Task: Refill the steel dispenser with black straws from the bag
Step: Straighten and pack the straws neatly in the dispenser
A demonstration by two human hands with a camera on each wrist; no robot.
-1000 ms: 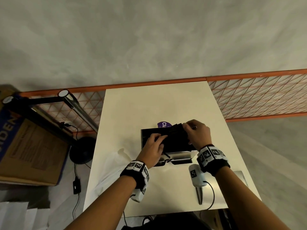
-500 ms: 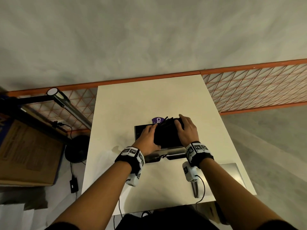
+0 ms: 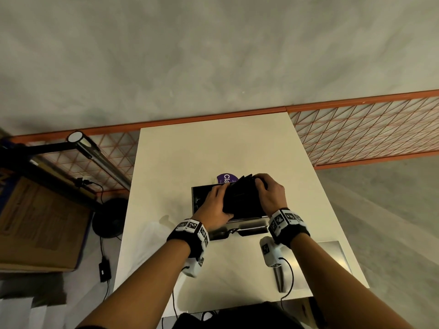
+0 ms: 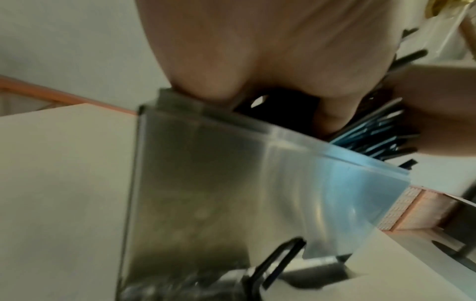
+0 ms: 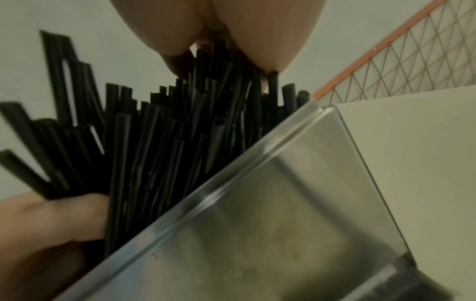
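The open-topped brushed-steel dispenser box (image 3: 198, 198) sits mid-table on the white rectangular table (image 3: 213, 148), with plenty of bare top behind it. Left hand (image 3: 215, 205) and right hand (image 3: 269, 197) both grip a bundle of thin black plastic straws (image 3: 241, 198) poking above its rim. A purple round label (image 3: 225, 178) reading "Cla" peeks out just behind. An orange wire-mesh fence (image 3: 356, 131) runs along the far edge.

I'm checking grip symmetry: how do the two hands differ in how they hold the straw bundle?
The left hand holds the black straws at their near left side; the right hand reaches farther, fingers curled over their far right end. Both grip the same bundle above the open steel dispenser.
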